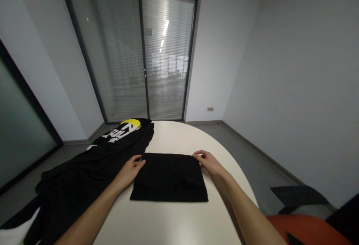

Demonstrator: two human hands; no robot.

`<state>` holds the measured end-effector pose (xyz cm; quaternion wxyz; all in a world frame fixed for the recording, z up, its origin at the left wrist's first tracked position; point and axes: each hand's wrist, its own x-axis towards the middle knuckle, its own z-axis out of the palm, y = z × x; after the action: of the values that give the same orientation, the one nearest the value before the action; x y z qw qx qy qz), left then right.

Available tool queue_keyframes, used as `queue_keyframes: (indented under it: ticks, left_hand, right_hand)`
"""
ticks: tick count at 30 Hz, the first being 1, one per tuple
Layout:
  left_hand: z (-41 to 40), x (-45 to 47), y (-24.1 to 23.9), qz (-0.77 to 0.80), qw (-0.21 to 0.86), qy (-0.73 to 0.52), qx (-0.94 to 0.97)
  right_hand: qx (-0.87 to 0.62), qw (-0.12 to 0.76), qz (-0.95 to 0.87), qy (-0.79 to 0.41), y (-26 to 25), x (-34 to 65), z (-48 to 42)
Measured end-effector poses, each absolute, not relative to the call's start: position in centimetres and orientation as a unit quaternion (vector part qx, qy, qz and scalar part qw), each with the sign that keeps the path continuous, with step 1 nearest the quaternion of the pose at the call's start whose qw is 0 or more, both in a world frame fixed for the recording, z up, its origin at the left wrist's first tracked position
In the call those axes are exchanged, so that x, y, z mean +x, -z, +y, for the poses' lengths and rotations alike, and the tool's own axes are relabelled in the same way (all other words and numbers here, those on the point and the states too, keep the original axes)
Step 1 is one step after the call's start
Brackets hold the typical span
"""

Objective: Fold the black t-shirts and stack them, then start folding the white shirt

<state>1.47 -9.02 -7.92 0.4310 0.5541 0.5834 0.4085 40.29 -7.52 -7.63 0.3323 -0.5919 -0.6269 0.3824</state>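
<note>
A black garment (169, 177), folded into a flat rectangle, lies on the white table (174, 222); whether it is a shirt or something else cannot be told. At its far left corner, my left hand (131, 170) is closed on the edge, thumb on top. My right hand (206, 161) pinches the far right corner between thumb and fingers. Left of the folded garment is a pile of loose black clothing (98, 166) with a yellow and white print, partly behind my left forearm.
An orange chair (303, 230) with a black armrest (298, 195) stands at the lower right. Beyond the table's rounded far edge is a glass partition (120, 58) with blinds. Grey floor and a pale wall (303, 69) lie to the right.
</note>
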Motion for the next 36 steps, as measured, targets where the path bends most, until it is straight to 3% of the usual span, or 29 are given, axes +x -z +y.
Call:
queue_keyframes:
  ticks: [3,6,9,12,16,21,36]
  left_hand:
    - [-9.6,1.8,7.9,0.557,0.467,-0.429,0.536]
    - [-9.5,2.6,7.8,0.536,0.473,-0.466,0.522]
    - [-8.8,3.4,7.9,0.525,0.444,-0.501,0.525]
    - [-8.6,3.9,7.9,0.525,0.363,-0.508,0.579]
    - [-10.1,3.8,7.3,0.501,0.158,-0.431,0.733]
    - [-12.1,3.6,6.5,0.437,0.069,-0.333,0.833]
    - [-11.4,5.2,6.9,0.557,0.179,-0.428,0.689]
  right_hand:
    - [-0.557,0.342,-0.650,-0.389,7.4,40.2,-8.0]
    - [-0.529,0.405,-0.655,-0.357,7.5,39.6,-7.5]
    - [-0.544,0.469,-0.623,-0.309,7.9,38.7,-6.2]
    - [-0.571,0.479,-0.609,-0.273,8.0,38.3,-5.6]
    - [-0.558,0.446,-0.681,-0.161,6.6,38.6,-7.3]
    - [-0.381,0.356,-0.838,-0.163,3.1,38.1,-11.1]
    - [-0.330,0.238,-0.913,-0.009,1.8,35.6,-12.4]
